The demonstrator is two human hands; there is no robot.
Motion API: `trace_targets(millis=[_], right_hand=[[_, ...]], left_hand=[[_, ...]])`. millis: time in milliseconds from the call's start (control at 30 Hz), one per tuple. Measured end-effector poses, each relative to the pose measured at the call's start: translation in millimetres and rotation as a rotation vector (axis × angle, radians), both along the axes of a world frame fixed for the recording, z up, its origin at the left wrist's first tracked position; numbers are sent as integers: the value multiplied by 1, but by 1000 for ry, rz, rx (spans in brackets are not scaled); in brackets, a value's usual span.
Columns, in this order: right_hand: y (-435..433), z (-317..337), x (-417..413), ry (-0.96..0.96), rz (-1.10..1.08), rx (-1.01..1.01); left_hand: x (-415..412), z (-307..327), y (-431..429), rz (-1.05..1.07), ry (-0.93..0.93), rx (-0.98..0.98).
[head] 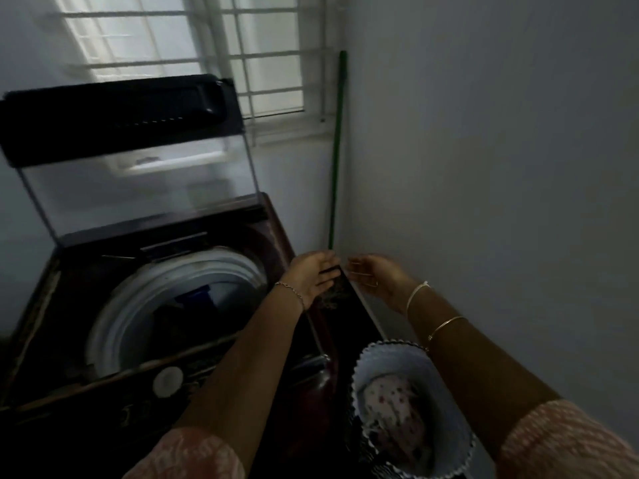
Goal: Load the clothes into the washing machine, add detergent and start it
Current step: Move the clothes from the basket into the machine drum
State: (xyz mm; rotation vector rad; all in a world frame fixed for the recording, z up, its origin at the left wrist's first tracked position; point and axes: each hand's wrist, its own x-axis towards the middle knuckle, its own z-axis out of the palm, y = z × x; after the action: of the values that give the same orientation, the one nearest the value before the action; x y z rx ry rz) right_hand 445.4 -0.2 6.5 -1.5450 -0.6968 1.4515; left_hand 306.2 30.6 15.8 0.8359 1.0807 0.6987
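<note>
A dark top-loading washing machine (273,223) stands with its glass lid (138,181) raised. Its white-rimmed drum (145,299) holds dark and blue clothes. To the machine's right, low in the view, a pale laundry basket (390,354) holds a spotted white cloth (390,402) and darker pieces. My left hand (313,273) hovers over the machine's right edge with fingers spread and nothing in it. My right hand (378,274) is beside it, just past the machine's corner, fingers loosely curled and empty. Both hands are blurred.
A green broom handle (337,146) leans in the corner behind the machine. A barred window (262,63) sits above it. A plain wall (501,167) closes off the right side, leaving a narrow gap where the basket stands.
</note>
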Motion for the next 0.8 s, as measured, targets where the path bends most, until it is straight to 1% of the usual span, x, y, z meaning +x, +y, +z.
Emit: trace_targets(millis=[200,400,500,633,800], right_hand=[[-67,-24,85,16,-137,-70],[-109,-90,138,22,-249,-195],[-118,-137,156,54,-303,-271],[-124,-208,176,79,-353,-351],[-122,-309,190,99,-423,-396]], left_hand=[[85,-25,-53,-142,41,-95],[130,-85,-75,-192,73,-249],[145,-135,-74,-211,114,-335],[160,-216,-67,-228,240,-408],[175,-315,-57,-190,282,-470]])
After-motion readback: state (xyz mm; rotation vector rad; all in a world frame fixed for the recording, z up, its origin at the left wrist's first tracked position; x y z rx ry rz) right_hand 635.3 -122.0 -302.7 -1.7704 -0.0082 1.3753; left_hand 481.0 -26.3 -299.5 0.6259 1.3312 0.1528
